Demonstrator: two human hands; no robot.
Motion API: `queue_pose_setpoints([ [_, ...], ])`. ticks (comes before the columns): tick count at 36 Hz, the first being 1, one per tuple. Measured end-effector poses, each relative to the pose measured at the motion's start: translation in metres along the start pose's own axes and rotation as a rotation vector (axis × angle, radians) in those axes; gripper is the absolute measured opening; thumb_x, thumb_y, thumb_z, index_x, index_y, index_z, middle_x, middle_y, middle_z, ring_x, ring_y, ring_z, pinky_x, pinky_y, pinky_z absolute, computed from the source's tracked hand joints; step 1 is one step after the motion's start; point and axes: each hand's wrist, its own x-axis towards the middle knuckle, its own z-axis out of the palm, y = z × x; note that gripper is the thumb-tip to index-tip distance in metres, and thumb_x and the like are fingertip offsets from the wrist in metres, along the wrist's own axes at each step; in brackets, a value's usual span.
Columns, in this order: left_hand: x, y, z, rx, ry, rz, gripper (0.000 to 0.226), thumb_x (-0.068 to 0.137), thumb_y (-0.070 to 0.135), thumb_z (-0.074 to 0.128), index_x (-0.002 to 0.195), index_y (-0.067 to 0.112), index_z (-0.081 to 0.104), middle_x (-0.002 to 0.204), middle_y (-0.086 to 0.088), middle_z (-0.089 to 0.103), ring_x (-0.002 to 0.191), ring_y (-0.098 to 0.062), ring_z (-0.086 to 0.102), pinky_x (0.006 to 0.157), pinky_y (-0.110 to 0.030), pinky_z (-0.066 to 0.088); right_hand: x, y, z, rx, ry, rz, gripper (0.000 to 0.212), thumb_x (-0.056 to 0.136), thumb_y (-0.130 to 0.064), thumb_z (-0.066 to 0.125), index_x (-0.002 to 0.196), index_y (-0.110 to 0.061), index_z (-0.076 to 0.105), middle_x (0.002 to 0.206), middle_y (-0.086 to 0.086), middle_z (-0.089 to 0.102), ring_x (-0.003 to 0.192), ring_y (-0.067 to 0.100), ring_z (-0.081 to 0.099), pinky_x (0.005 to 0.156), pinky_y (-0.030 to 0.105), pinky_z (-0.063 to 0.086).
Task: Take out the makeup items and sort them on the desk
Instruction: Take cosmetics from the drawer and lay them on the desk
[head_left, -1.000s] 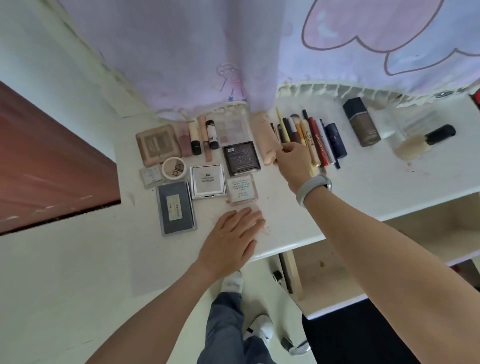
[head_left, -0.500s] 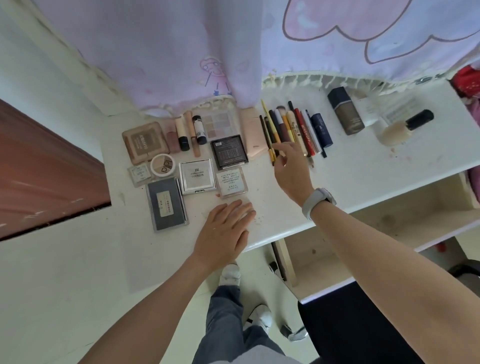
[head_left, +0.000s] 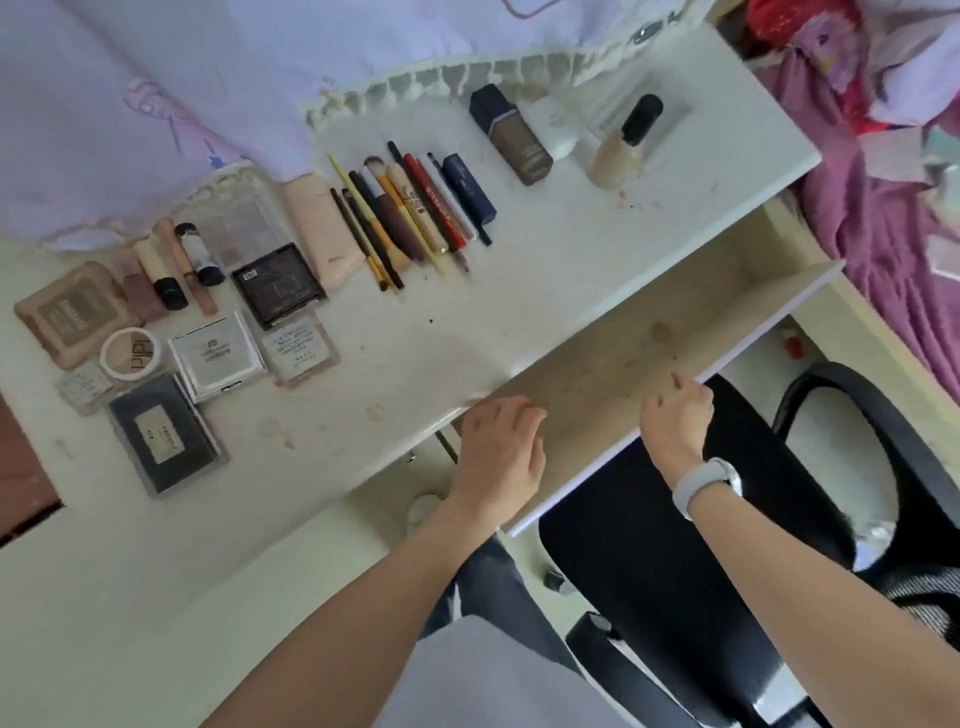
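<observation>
Makeup lies sorted on the white desk (head_left: 415, 358). Compacts and palettes sit at the left, among them a black palette (head_left: 278, 286), a silver compact (head_left: 217, 356) and a dark flat case (head_left: 163, 434). A row of pencils and brushes (head_left: 410, 213) lies in the middle. Two foundation bottles (head_left: 511, 135) (head_left: 623, 145) lie at the right. An open drawer (head_left: 623, 358) shows a bare, stained bottom. My left hand (head_left: 498, 452) is over the drawer's near left corner, fingers loosely bent, holding nothing. My right hand (head_left: 675, 415) is at the drawer's front edge, fingers curled with nothing visible in them.
A black office chair (head_left: 727, 519) stands below the drawer. A lilac curtain (head_left: 208, 78) with a fringed hem hangs over the desk's back edge. Pink and red bedding (head_left: 883, 156) lies at the right. A brown surface (head_left: 21, 478) shows at the left edge.
Both hands have left the desk top and come down to the open drawer. The right hand has moved off the pencil row. The camera has swung right.
</observation>
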Motion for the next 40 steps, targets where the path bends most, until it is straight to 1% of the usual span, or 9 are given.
queue_pose_setpoints([
  [3,0.011,0.029,0.019,0.021,-0.1,0.025,0.027,0.081,0.026,0.048,0.101,0.016,0.065,0.102,-0.001,0.064,0.094,-0.023,0.06,0.075,-0.036,0.045,0.022,0.013,-0.007,0.098,-0.002,0.138,0.042,0.092,-0.009,0.043,0.133,-0.002,0.039,0.135,0.015,0.033,0.108,0.03,0.045,0.089,0.035,0.037],
  [7,0.025,0.055,0.045,0.028,-0.327,0.03,0.037,0.08,0.038,0.065,0.107,0.013,0.059,0.098,-0.003,0.063,0.082,-0.024,0.061,0.065,-0.034,0.048,0.047,0.021,-0.011,0.204,-0.064,0.239,0.012,0.09,-0.018,0.046,0.097,-0.009,0.043,0.099,0.012,0.052,0.083,0.026,0.054,0.063,0.031,0.041],
  [10,0.034,0.065,0.06,0.072,-0.513,-0.002,0.046,0.087,0.047,0.058,0.118,0.013,0.051,0.1,-0.004,0.059,0.085,-0.025,0.059,0.069,-0.035,0.044,0.062,0.025,-0.013,0.247,-0.073,0.287,0.011,0.088,-0.019,0.047,0.095,-0.011,0.043,0.089,0.011,0.057,0.082,0.028,0.059,0.075,0.041,0.054],
  [15,0.039,0.062,0.073,0.127,-0.445,0.024,0.035,0.062,0.033,0.084,0.088,0.019,0.064,0.069,0.005,0.059,0.051,-0.015,0.055,0.042,-0.021,0.032,0.074,0.03,-0.014,0.264,-0.079,0.3,0.007,0.085,-0.016,0.047,0.089,-0.011,0.044,0.09,0.017,0.063,0.083,0.031,0.064,0.078,0.049,0.056],
  [22,0.04,0.054,0.074,0.117,-0.267,0.113,0.024,0.059,0.021,0.075,0.083,0.021,0.071,0.055,0.007,0.056,0.047,-0.016,0.051,0.053,-0.023,0.036,0.072,0.027,-0.018,0.291,-0.026,0.252,0.006,0.081,-0.014,0.05,0.082,-0.009,0.046,0.072,0.01,0.058,0.078,0.033,0.064,0.076,0.048,0.056],
  [28,0.053,0.045,0.054,0.161,-0.069,0.217,0.015,0.067,0.029,0.068,0.079,0.021,0.07,0.075,0.006,0.064,0.078,-0.02,0.054,0.07,-0.035,0.037,0.068,0.011,-0.027,0.27,0.004,0.137,0.016,0.087,-0.015,0.049,0.074,-0.015,0.039,0.059,-0.002,0.046,0.054,0.015,0.043,0.055,0.029,0.04],
  [32,0.063,0.038,0.038,0.29,-0.078,0.128,0.054,0.059,0.038,0.074,0.109,0.019,0.065,0.122,-0.006,0.058,0.117,-0.028,0.047,0.092,-0.046,0.032,0.067,0.001,-0.027,0.364,-0.063,0.134,0.026,0.091,-0.018,0.051,0.071,-0.016,0.035,0.061,-0.003,0.041,0.05,0.01,0.041,0.048,0.021,0.038],
  [36,0.072,0.034,0.027,0.38,-0.14,-0.007,0.094,0.056,0.055,0.077,0.134,0.012,0.048,0.146,-0.015,0.039,0.136,-0.036,0.031,0.107,-0.056,0.021,0.073,-0.005,-0.024,0.468,-0.144,0.127,0.011,0.095,-0.016,0.045,0.085,-0.012,0.044,0.067,0.002,0.047,0.065,0.019,0.049,0.074,0.042,0.055],
  [40,0.081,0.021,0.025,0.383,-0.14,-0.054,0.096,0.059,0.055,0.075,0.136,0.006,0.046,0.146,-0.018,0.039,0.135,-0.038,0.035,0.106,-0.059,0.027,0.084,-0.017,-0.022,0.464,-0.234,0.137,0.02,0.094,-0.011,0.036,0.107,-0.019,0.05,0.093,0.018,0.057,0.084,0.034,0.057,0.09,0.06,0.045],
])
